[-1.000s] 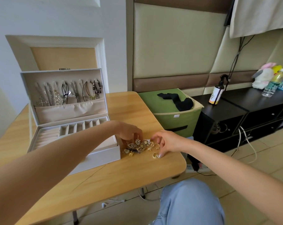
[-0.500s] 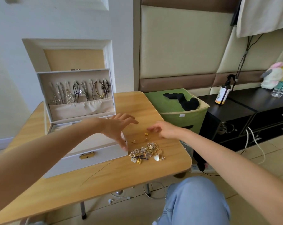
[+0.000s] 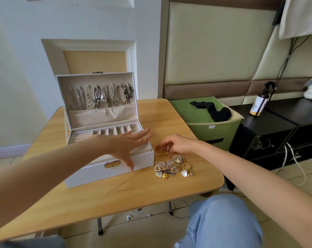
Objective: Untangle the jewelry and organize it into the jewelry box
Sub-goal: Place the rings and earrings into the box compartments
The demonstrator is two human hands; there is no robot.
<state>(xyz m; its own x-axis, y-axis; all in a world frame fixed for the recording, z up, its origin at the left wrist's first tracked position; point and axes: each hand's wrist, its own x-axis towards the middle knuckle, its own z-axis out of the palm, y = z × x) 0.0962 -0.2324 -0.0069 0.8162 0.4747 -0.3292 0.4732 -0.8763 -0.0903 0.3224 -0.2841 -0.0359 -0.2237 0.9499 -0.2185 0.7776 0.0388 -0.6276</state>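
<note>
Your right hand (image 3: 178,144) has its fingers curled down, thumb and forefinger drawn close together over a few small gold pieces (image 3: 165,153) lying on the table. You cannot tell from this view whether the tips actually pinch one. Your left hand (image 3: 126,145) is spread flat, fingers straight and apart, over the front right corner of the jewelry box (image 3: 90,174). Its thumb points down across the box's front wall, just beside the gold clasp (image 3: 112,164). Whether the palm touches the tray is not clear.

Just below your right hand, the tangled jewelry (image 3: 173,165) lies in a loose heap on the wooden table (image 3: 133,197). It sits near the box's front right corner but apart from it, a mix of pearl-like loops, silver and gold bits, and pale heart-shaped pieces (image 3: 184,173) at the near edge. The small gold pieces sit at the far edge of that heap.

The white box stands open with its lid upright. Necklaces (image 3: 99,95) hang in a row inside the lid above a gathered fabric pocket (image 3: 101,115). The top tray has a row of small compartments (image 3: 115,130) along the back and ring rolls (image 3: 78,138) at the left.

To the right of the table stands a green fabric bin (image 3: 212,129) with a black cloth (image 3: 214,113) draped in it. Beyond it is a dark cabinet (image 3: 269,120) carrying a spray bottle (image 3: 258,104). Your knee in light blue jeans (image 3: 221,221) shows below the table's near edge.
</note>
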